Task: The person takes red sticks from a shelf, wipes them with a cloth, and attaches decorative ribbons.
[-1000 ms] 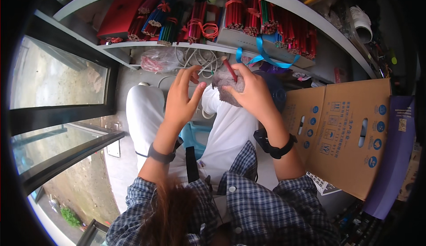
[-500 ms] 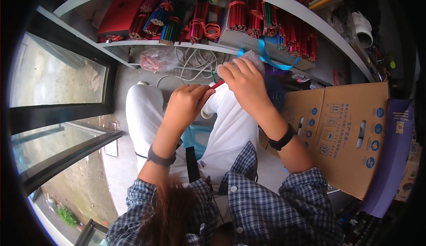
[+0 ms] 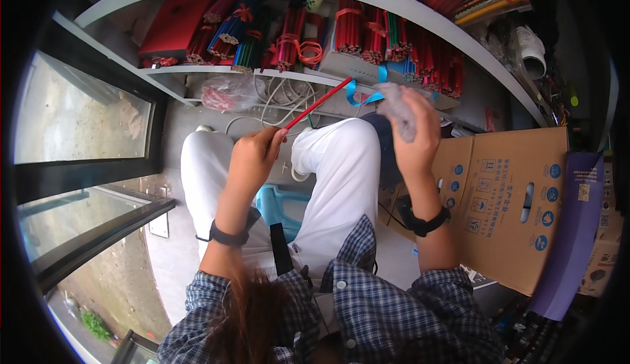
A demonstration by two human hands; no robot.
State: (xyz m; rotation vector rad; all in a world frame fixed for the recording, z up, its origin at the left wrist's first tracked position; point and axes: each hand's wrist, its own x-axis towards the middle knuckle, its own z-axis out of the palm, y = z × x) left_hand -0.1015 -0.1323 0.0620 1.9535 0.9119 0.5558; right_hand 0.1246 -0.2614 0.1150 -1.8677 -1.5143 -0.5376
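Observation:
A long red pencil (image 3: 319, 103) slants up and to the right from my left hand (image 3: 256, 157), which pinches its lower end between thumb and fingers. Its far tip points toward the shelf. To the right, my right hand (image 3: 422, 134), slightly blurred, is wrapped round a crumpled grey cloth (image 3: 396, 109). Cloth and pencil are apart. A blue ribbon (image 3: 352, 93) hangs in a loop between the pencil's tip and the cloth.
Bundles of red pencils (image 3: 348, 28), blue and green ones among them, lie on the shelf ahead beside a red box (image 3: 176, 26). White cables (image 3: 281, 105) and a plastic bag (image 3: 226, 92) lie below. A cardboard box (image 3: 505, 200) stands right; a blue stool (image 3: 279, 208) is beneath me.
My right hand has moved right with the cloth, away from the pencil, baring its whole upper length. My left hand still holds the lower end, slightly lower and further left.

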